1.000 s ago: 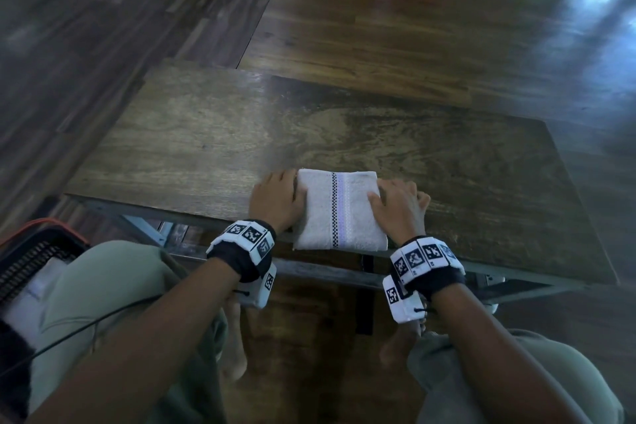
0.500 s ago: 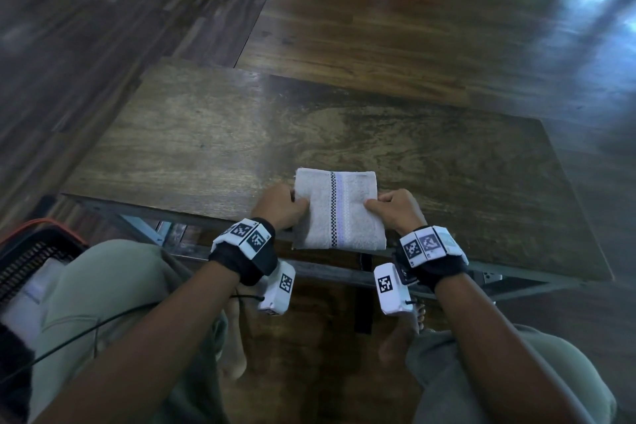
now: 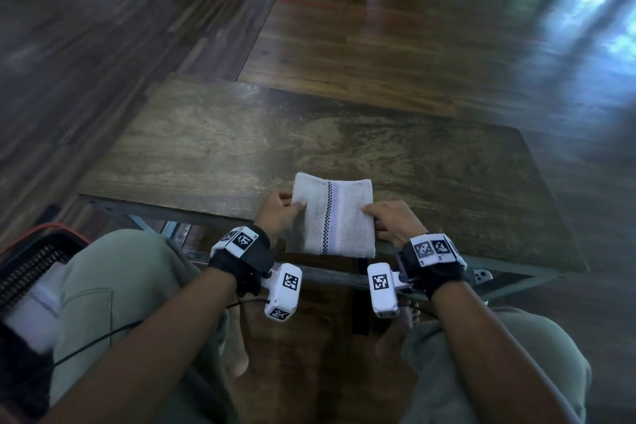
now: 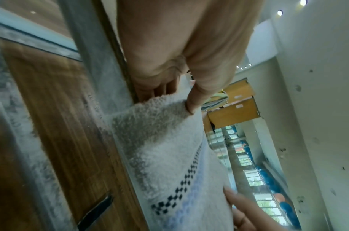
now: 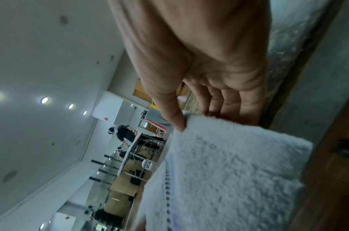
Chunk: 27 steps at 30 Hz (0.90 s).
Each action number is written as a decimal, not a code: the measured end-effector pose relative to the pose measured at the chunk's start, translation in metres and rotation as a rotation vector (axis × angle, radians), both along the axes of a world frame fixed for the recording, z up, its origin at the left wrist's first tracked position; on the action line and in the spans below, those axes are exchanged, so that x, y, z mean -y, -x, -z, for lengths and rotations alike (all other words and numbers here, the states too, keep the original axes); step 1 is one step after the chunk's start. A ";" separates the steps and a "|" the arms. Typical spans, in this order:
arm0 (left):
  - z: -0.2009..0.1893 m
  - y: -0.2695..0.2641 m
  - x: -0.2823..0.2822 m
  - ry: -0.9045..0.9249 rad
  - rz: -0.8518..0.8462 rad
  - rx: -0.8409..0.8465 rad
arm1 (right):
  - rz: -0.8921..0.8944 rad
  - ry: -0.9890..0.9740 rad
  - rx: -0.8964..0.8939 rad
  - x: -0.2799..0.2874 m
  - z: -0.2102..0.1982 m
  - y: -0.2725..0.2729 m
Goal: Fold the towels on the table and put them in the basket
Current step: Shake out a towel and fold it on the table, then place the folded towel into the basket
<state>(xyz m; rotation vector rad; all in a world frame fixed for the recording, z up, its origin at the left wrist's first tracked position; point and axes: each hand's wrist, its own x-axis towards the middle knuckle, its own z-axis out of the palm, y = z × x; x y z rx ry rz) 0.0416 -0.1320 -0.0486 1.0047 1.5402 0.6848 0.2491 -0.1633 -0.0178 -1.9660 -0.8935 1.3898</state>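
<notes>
With thumbs on top and fingers under, the left hand [image 3: 279, 217] and right hand [image 3: 395, 227] are pinching the folded towel [image 3: 332, 217] at the table's [image 3: 206, 148] near edge, still needing carrying to the basket [image 3: 31, 258] at eight o'clock.

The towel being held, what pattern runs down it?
The towel is off-white with a black checkered line beside a pale lilac-blue band; clearest in the head view.
</notes>
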 end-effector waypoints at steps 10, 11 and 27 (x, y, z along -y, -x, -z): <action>-0.082 0.032 0.035 -0.245 0.005 0.113 | 0.002 -0.244 -0.041 0.044 -0.084 0.031; -0.094 0.036 0.038 -0.284 0.002 0.131 | -0.003 -0.304 -0.023 0.046 -0.095 0.034; -0.199 0.164 0.124 -0.605 -0.337 0.069 | -0.351 -0.551 -0.113 0.048 -0.180 0.164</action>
